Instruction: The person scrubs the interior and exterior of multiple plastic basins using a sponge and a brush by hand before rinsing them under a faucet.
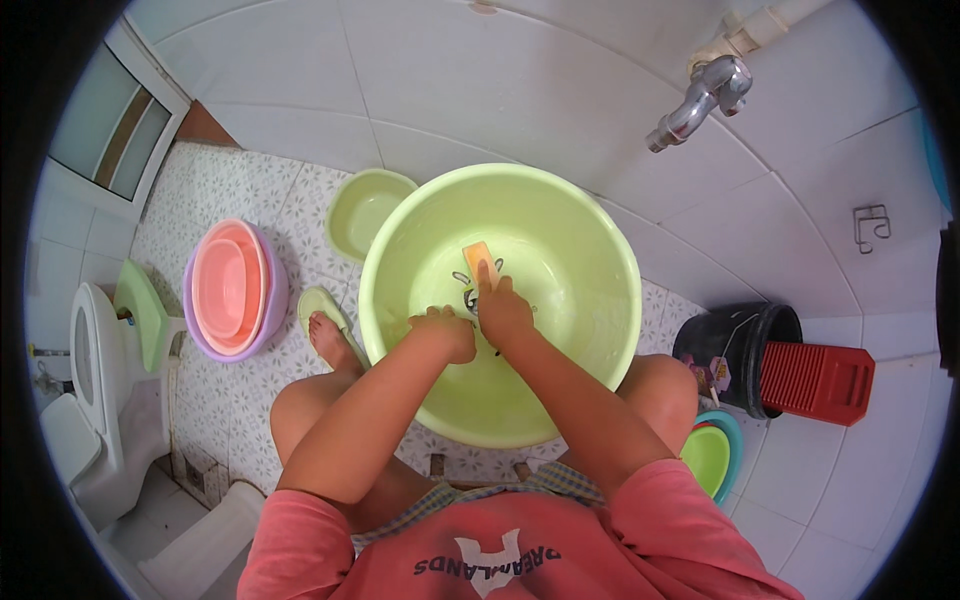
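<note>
A large light-green plastic basin (577, 300) stands on the floor between my knees, with a cartoon picture printed on its inside bottom. My right hand (504, 313) is over the middle of the basin, its fingers on a rectangular orange block (480, 258), possibly a bar of soap or a brush; which one I cannot tell. The block lies low in the basin, tilted to the left. My left hand (444, 334) is inside the basin, just left of my right hand, fingers partly spread. I see nothing held in it, though its palm is hidden.
A smaller green basin (371, 210) touches the big one's upper left. Nested pink and purple basins (225, 289) stand left, near a toilet (90, 360). A metal tap (701, 101) juts from the wall. At right are a black bucket (724, 352), a red washboard (817, 382) and green-blue basins (709, 457).
</note>
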### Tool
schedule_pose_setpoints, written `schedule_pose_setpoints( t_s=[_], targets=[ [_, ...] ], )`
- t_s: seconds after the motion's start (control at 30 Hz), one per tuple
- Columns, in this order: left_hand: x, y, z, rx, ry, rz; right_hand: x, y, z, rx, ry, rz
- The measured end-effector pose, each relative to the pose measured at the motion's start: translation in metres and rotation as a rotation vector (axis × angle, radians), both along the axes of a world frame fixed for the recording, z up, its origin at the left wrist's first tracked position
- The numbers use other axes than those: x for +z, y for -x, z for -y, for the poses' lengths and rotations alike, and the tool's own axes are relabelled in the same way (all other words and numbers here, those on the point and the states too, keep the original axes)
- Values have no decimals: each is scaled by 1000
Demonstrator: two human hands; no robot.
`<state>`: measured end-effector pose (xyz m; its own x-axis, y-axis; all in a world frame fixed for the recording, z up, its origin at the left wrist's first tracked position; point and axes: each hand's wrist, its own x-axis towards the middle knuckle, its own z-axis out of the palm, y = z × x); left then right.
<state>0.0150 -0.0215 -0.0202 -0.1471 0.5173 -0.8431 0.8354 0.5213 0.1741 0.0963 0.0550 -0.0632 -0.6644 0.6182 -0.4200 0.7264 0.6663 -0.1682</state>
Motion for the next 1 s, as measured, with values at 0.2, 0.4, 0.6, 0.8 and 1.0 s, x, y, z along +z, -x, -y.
schedule_pose_setpoints(
  t_s=[0.2, 0.4, 0.6, 0.8, 1.0],
  targets=[
    [0, 3, 3, 24, -95, -28, 14, -22, -11, -92, -60, 193],
    [8, 3, 4, 24, -282, -112, -3, 1, -23, -91, -139, 199],
    [8, 6, 2, 66, -244, -216, -16, 12, -18, 94, -202, -24],
    [7, 6, 1, 73, -221, -193, -2, 11, -9, 314, -211, -11],
    [7, 2, -1, 56, -221, -202, -6, 2, -28, -158, -141, -51]
  ],
)
